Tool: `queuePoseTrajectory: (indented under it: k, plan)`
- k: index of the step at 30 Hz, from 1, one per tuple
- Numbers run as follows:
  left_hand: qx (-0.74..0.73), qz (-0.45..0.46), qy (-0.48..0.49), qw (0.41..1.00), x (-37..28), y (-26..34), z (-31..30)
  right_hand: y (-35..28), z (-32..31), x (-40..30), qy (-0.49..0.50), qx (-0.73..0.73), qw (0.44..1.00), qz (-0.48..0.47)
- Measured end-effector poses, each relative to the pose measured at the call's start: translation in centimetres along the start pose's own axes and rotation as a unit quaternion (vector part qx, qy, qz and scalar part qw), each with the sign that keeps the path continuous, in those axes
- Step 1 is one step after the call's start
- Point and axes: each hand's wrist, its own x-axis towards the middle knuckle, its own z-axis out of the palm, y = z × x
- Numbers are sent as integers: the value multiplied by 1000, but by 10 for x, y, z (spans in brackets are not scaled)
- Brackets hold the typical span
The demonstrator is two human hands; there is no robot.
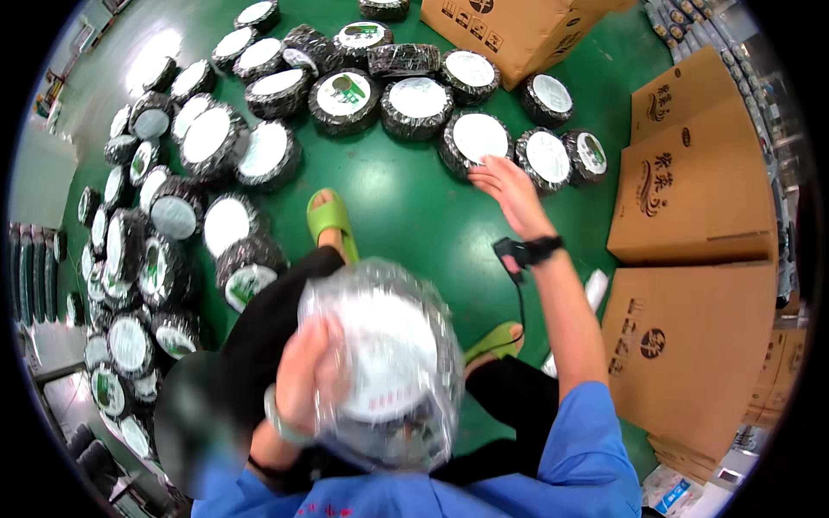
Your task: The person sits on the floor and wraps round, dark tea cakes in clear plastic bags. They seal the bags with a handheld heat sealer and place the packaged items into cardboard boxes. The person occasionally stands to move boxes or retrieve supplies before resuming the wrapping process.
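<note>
Close before my body is a round cake in loose clear plastic film (388,349), with a large white disc label on its upper face. My left hand (307,372) grips its left side; motion blur hides the exact finger positions. My right hand (508,194) reaches forward with fingers extended and holds nothing. Its fingertips overlap the near edge of a dark, film-wrapped round cake (480,139) on the floor; whether they touch it I cannot tell. Just right of that hand lie a second white-labelled cake (548,157) and one with a green-and-white label (590,154).
Many similar wrapped cakes (207,136) cover the green floor (375,168) ahead and left, some leaning or stacked. Cardboard cartons (693,188) line the right, and another carton (511,32) stands ahead. My feet wear green slides (330,217). A cable hangs from my right wrist device (528,251).
</note>
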Motion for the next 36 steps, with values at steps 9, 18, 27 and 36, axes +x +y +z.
queuePoseTrajectory:
  k: [9, 18, 27, 36]
  plan:
    - [-6, -43, -58, 997, 4, 4, -3, 187, -99, 173, 351, 204, 906, 118]
    - [7, 211, 46, 976, -23, 18, 13, -118, 63, -211, -124, -156, 958, -208]
    - [356, 525, 21, 773, -158, -52, 47, -182, 153, -351, -83, -761, 544, -344]
    - [448, 382, -202, 783, -135, -138, 9, -118, 184, -351, -105, -757, 532, -366]
